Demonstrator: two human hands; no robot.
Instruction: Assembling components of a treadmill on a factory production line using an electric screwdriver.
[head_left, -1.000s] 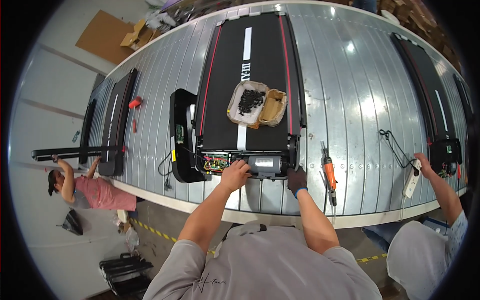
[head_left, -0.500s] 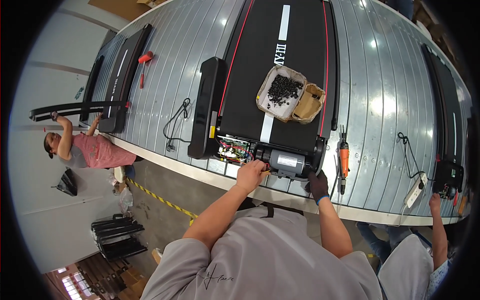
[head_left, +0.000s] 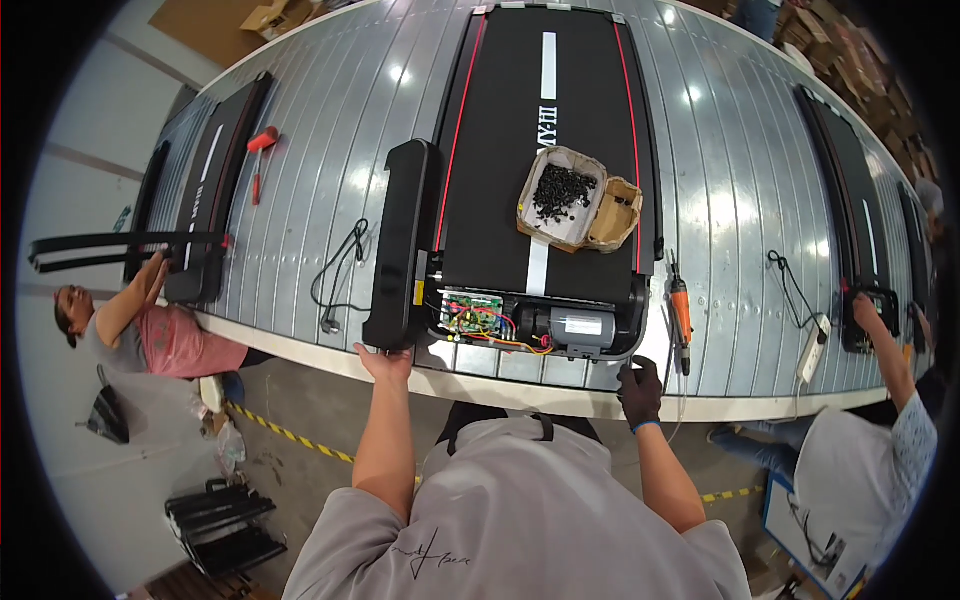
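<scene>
Left hand (head_left: 385, 362) flat, fingers spread, touching the near end of the long black cover (head_left: 402, 245) lying beside the treadmill (head_left: 545, 150). Right hand (head_left: 640, 390) in a black glove, curled on the table edge (head_left: 520, 395) by the motor (head_left: 580, 325).

We see a black treadmill (head_left: 545, 150) lying flat on the ribbed metal surface (head_left: 720, 180) — red-edged belt, white centre stripe. Its near end is uncovered (circuit board, coloured wires and grey motor exposed), and the black cover (head_left: 400, 245) lies just beside its left edge.
</scene>
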